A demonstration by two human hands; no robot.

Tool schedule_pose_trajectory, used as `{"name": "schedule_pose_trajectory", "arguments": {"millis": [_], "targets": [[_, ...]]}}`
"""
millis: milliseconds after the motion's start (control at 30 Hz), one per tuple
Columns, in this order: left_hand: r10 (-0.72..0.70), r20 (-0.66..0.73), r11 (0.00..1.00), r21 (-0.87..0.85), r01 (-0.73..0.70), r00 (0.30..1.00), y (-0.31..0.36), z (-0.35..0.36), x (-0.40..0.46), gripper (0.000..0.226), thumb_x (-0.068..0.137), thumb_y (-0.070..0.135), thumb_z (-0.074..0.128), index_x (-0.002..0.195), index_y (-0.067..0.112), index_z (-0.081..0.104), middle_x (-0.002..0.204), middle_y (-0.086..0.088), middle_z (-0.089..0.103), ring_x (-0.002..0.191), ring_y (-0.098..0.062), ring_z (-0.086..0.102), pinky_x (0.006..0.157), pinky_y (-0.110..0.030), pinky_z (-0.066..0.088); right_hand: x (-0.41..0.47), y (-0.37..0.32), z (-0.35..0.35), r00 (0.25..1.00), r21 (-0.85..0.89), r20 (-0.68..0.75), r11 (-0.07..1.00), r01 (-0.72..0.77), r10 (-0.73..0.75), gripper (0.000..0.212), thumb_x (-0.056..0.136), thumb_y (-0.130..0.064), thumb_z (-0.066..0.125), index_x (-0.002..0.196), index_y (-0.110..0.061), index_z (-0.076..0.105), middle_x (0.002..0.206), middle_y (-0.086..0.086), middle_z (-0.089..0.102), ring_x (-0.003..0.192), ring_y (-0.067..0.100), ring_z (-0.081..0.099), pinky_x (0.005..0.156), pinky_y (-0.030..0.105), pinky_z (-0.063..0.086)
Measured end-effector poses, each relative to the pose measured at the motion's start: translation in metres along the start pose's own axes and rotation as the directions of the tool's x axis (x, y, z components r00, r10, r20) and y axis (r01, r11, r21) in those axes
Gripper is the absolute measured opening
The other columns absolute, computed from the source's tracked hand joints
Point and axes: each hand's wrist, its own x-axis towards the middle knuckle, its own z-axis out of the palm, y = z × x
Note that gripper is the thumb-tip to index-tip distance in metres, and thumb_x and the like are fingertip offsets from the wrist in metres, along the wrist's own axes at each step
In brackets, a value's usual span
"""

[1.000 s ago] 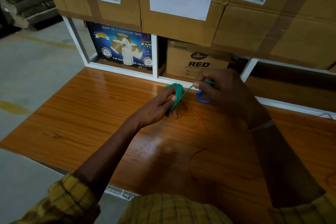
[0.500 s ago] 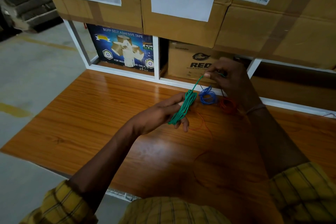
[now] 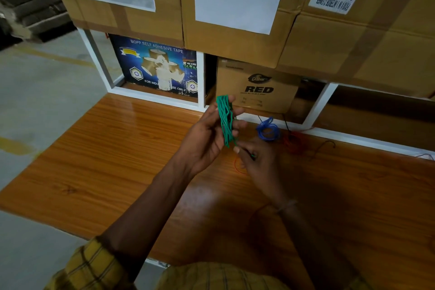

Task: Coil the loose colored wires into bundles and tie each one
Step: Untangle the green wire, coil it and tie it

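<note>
Right hand (image 3: 256, 162) dropped below green bundle (image 3: 226, 120), left hand (image 3: 207, 136) gripping it

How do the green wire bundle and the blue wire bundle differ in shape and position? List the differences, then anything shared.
The green wire bundle is a long, flattened hank; the blue wire bundle is a small round coil. The green is held upright in the left hand; the blue lies on the table. Both are thin coiled wire.

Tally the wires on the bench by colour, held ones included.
Green: 1, green bundle, held in left hand, its tail pinched by right hand
Blue: 1, blue coil
Red: 1, red coil
Orange: 1, loose orange wire
Total: 4
</note>
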Motion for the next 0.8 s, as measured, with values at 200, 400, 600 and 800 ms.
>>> {"name": "schedule_pose_trajectory", "arguments": {"millis": [200, 400, 600, 800], "targets": [[0.021, -0.21, 0.976, -0.21, -0.066, 0.977, -0.011, -0.005, 0.013, 0.032, 0.115, 0.021, 0.034, 0.142, 0.013, 0.05, 0.128, -0.024, 0.058, 0.097, -0.029, 0.076, 0.079, -0.031, 0.064, -0.008, -0.024, 0.004, 0.983, -0.311, -0.118, 0.945, 0.1, -0.143, 0.003, 0.088, -0.017, 0.076, 0.089, -0.017, 0.079, 0.079, -0.001, 0.061, 0.067, 0.012, 0.06, 0.056, 0.04, 0.052], [-0.046, -0.225, 0.918, -0.395, -0.048, 0.973, -0.015, -0.007, 0.016, 0.028, 0.11, 0.022, 0.043, 0.129, 0.009, 0.06, 0.129, -0.031, 0.057, 0.095, -0.029, 0.076, 0.083, -0.031, 0.063, -0.006, -0.038, -0.002, 0.945, -0.387, -0.2, 0.907, 0.168, -0.26, 0.007, 0.083, -0.012, 0.082, 0.086, -0.014, 0.075, 0.08, -0.003, 0.062, 0.066, 0.007, 0.057, 0.056, 0.026, 0.05], [-0.137, -0.165, 0.876, -0.481, 0.042, 0.977, -0.012, -0.012, 0.014, 0.029, 0.109, 0.027, 0.044, 0.122, 0.011, 0.064, 0.124, -0.03, 0.065, 0.094, -0.024, 0.07, 0.087, -0.031, 0.061, -0.004, -0.045, -0.009, 0.93, -0.299, -0.181, 0.919, 0.258, -0.32, 0.016, 0.091, -0.023, 0.072, 0.092, -0.008, 0.076, 0.091, 0.002, 0.07, 0.083, 0.01, 0.067, 0.066, 0.024, 0.055], [-0.109, -0.14, 0.878, -0.477, 0.029, 0.984, -0.005, -0.009, 0.013, 0.031, 0.108, 0.024, 0.04, 0.124, 0.007, 0.06, 0.112, -0.027, 0.069, 0.086, -0.018, 0.065, 0.085, -0.025, 0.057, -0.001, -0.055, -0.007, 0.937, -0.275, -0.189, 0.932, 0.237, -0.295, 0.006, 0.088, -0.005, 0.077, 0.093, -0.007, 0.076, 0.094, -0.002, 0.067, 0.086, 0.001, 0.061, 0.074, 0.009, 0.047]]}}
